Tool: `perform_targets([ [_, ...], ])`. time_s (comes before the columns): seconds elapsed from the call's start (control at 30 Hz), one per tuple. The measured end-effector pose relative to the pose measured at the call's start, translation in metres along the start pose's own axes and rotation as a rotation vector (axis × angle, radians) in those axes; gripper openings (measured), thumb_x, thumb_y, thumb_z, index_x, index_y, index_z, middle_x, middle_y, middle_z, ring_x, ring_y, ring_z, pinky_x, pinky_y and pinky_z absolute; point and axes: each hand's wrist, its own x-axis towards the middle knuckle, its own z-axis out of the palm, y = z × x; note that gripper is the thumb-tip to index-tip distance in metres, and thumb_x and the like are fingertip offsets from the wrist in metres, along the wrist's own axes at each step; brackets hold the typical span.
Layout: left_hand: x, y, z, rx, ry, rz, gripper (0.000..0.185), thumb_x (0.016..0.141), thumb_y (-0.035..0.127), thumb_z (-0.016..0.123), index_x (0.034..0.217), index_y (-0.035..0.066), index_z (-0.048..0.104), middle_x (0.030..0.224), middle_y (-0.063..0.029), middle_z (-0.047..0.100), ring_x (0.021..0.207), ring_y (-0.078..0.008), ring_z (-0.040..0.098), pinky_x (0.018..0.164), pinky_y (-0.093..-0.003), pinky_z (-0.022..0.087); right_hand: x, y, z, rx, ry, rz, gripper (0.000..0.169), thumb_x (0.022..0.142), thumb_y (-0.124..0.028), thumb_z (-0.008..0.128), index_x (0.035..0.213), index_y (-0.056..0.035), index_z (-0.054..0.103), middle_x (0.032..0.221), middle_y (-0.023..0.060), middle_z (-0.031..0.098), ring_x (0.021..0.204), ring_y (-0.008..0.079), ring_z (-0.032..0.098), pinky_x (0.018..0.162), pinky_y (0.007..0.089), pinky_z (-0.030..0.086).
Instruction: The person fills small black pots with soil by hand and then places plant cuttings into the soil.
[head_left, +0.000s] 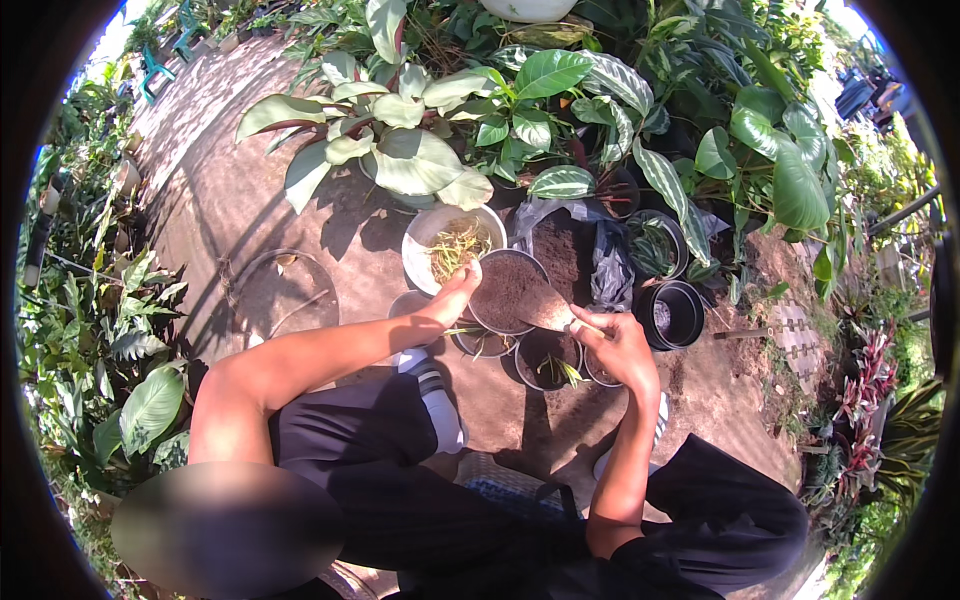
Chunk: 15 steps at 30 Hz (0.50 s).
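Observation:
My right hand (615, 345) grips the handle of a trowel (549, 307), whose soil-dusted blade reaches into a round pot of dark soil (504, 289). At that pot's left rim is my left hand (454, 292), its fingers closed on the rim as far as I can see. A white bucket (412, 251) with cut yellow-green plant bits (459, 244) stands just beyond the left hand. Behind and right of the soil pot, a plastic bag (606, 262) lies open around more dark soil (562, 247). Nearer me stands a pot with a small seedling (555, 369).
Nested black pots (675, 315) stand to the right, beside a pot of striped leaves (652, 244). Large leafy plants (420, 161) spread over the far side. A round shallow dish or lid (289, 300) lies at the left. My shoe (439, 405) is close to the small pots.

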Motion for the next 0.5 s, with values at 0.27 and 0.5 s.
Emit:
perform_targets([
  [0.27,-0.025,0.026,0.015,0.092,-0.062,-0.008,0.08,0.101,0.062,0.035,0.155,0.004,0.022,0.152,-0.0116,0.039,0.138,-0.0201,0.039,0.11,-0.0351,0.036,-0.005,-0.026,0.0,-0.106,-0.131,-0.062,0.038,0.087,-0.021,0.072,0.122,-0.0062,0.068,0.108,0.0186,0.072,0.096,0.016,0.067,0.088,0.0325,0.051],
  [0.5,-0.033,0.035,0.019,0.111,-0.068,-0.038,0.086,0.1,0.064,0.036,0.157,0.004,0.014,0.158,-0.0129,0.029,0.141,-0.0218,0.034,0.111,-0.0348,0.034,-0.006,-0.03,0.002,-0.035,-0.136,-0.098,0.038,0.088,-0.017,0.071,0.123,-0.0047,0.067,0.103,0.0165,0.074,0.088,0.0063,0.063,0.083,0.0294,0.053],
])
